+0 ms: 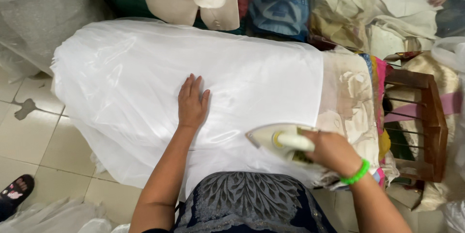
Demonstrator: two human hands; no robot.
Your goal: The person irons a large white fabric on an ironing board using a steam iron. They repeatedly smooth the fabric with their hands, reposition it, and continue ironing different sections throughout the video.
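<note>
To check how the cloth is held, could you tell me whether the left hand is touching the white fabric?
Touching: the head view shows the left hand pressed flat, palm down, on the white fabric.

The cloth (193, 59) is plain sheer white. The iron (278, 141) is cream with a yellow dial. A bright green bracelet (357, 174) rings one wrist. The garment (247, 199) is navy with grey leaf patterning.

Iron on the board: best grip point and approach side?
Grip the iron by its cream handle, from above and behind. The handle runs lengthwise along the top, tip pointing left, soleplate down on the white cloth. The right hand already wraps it that way.
</note>
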